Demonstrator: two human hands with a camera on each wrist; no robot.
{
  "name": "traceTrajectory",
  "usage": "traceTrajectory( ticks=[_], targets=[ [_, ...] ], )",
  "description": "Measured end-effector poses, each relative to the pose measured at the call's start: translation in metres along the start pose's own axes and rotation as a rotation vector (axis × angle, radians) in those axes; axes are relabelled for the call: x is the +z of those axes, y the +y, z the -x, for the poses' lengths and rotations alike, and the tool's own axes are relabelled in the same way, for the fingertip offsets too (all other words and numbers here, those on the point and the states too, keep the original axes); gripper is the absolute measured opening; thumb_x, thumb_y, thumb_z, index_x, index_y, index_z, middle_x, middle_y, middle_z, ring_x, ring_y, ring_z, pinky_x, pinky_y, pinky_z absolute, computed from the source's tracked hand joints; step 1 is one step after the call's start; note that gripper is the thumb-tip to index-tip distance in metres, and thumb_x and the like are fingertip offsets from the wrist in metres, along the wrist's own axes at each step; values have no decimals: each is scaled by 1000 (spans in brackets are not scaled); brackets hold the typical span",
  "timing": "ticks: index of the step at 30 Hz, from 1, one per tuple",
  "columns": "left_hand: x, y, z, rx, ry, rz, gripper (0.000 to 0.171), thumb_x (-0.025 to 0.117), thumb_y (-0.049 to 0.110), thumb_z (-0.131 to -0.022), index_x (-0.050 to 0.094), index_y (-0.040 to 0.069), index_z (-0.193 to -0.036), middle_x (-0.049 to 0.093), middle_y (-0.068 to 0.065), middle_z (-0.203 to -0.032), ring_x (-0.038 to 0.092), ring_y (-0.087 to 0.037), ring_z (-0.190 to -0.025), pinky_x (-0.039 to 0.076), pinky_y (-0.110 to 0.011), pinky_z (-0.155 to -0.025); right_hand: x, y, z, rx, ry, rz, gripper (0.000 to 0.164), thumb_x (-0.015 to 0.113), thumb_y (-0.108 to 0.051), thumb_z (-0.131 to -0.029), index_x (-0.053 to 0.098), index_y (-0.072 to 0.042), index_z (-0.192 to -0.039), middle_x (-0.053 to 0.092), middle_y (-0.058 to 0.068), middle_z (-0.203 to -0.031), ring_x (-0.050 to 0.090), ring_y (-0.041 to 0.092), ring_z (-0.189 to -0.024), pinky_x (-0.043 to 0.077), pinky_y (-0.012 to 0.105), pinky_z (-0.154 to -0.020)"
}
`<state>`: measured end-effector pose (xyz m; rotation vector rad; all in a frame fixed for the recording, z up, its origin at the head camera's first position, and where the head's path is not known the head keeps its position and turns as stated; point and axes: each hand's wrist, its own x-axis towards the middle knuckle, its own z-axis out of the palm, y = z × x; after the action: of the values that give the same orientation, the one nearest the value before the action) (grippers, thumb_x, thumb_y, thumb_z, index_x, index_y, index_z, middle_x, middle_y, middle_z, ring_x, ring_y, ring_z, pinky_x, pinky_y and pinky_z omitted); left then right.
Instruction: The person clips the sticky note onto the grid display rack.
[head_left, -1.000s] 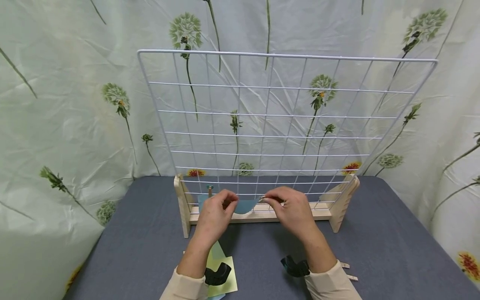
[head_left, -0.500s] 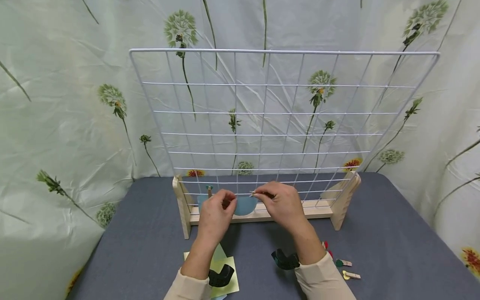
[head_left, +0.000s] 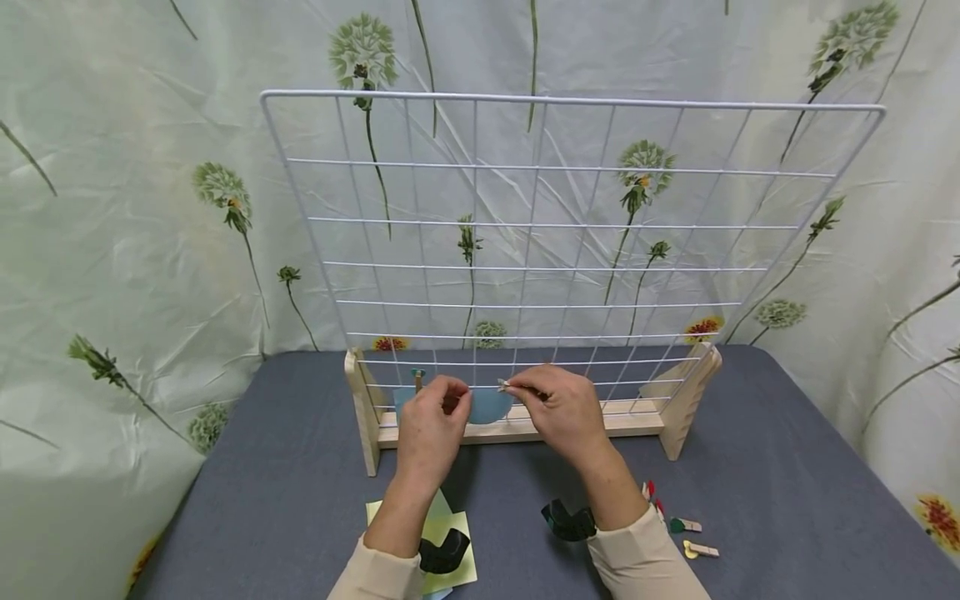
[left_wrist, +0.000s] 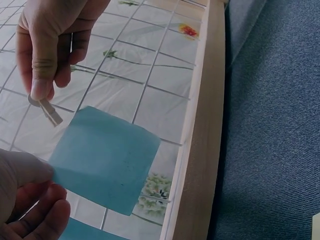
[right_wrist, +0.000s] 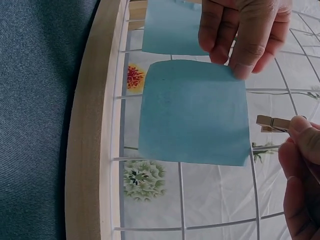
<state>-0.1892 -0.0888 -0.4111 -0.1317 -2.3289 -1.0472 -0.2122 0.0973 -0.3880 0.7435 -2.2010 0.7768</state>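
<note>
A square sheet of blue paper (right_wrist: 195, 115) is pinched at one corner by my left hand (head_left: 435, 421), against the lower part of a white wire grid (head_left: 525, 225). My right hand (head_left: 564, 408) pinches a small wooden clothespin (right_wrist: 272, 123) between thumb and fingers. In the right wrist view the clothespin's tip points at the paper's edge, with a small gap between. A second blue sheet (right_wrist: 172, 27) hangs beside the held one, partly behind my left hand. Another clothespin (head_left: 418, 379) with a green top grips that sheet at the grid.
The grid stands in a wooden base (head_left: 630, 427) on a dark grey tabletop (head_left: 780, 467). Yellow and other coloured papers (head_left: 456, 550) lie by my left forearm. Several loose clothespins, including a yellow one (head_left: 701, 550) and a green one (head_left: 684, 525), lie right of my right forearm.
My right hand has moved left with the clothespin, to the top of the held sheet. That sheet's right side was drawn up and bent; it now hangs flatter. My left hand has barely moved.
</note>
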Motion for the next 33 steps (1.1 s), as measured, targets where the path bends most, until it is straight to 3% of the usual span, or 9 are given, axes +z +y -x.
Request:
traceTrajectory(
  ticks=[8, 15, 33],
  targets=[
    [1, -1, 0, -19, 1, 16, 5, 77, 9, -89, 72, 8, -92, 75, -7, -84, 72, -17, -72, 59, -34, -64, 6, 0, 1, -42, 49, 13, 10, 88, -15, -79, 81, -13, -86, 79, 0, -86, 76, 15, -79, 58, 29, -64],
    [1, -3, 2, -29, 6, 3, 5, 77, 9, -89, 72, 8, -92, 74, -6, -84, 72, -17, -73, 60, -34, -65, 12, -2, 1, -68, 43, -1, 11, 87, -13, -78, 81, -13, -88, 79, 1, -87, 76, 15, -81, 59, 30, -66],
    [0, -1, 1, 10, 21, 8, 5, 77, 7, -88, 72, 9, -90, 74, -6, -81, 71, -17, -72, 59, -35, -66, 21, 2, 6, -136, 81, 101, 13, 87, -15, -77, 81, -15, -89, 78, -2, -87, 76, 14, -81, 59, 30, -65]
  ],
)
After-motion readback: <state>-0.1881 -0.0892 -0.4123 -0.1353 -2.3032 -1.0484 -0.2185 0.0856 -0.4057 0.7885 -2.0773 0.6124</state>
